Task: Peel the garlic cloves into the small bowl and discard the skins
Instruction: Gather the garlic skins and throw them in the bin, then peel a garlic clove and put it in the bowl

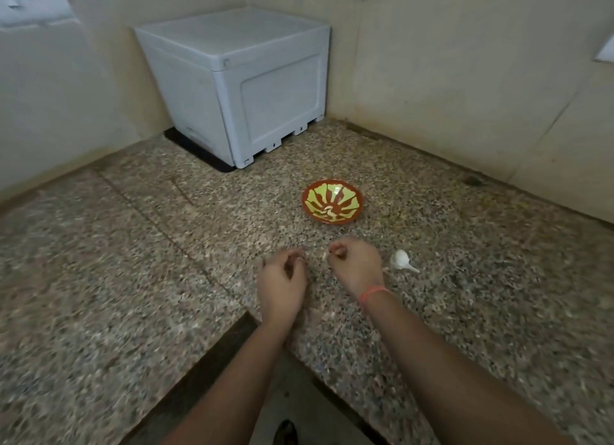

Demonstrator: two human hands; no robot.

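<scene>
Two curled hands over the tabletop point(133, 245): the left hand point(282, 280), hold too blurred to tell; the right hand point(358, 266) pinching a pale scrap point(324, 254); garlic bulb point(400, 259) at its 3 o'clock, small bowl point(332, 205) at 12 o'clock

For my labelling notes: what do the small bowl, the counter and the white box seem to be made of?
Small bowl: likely glazed ceramic or melamine, glossy; highlights on its painted pattern. Counter: speckled stone, probably granite, smooth. White box: moulded plastic, matte; rounded edges and recessed panel.
</scene>
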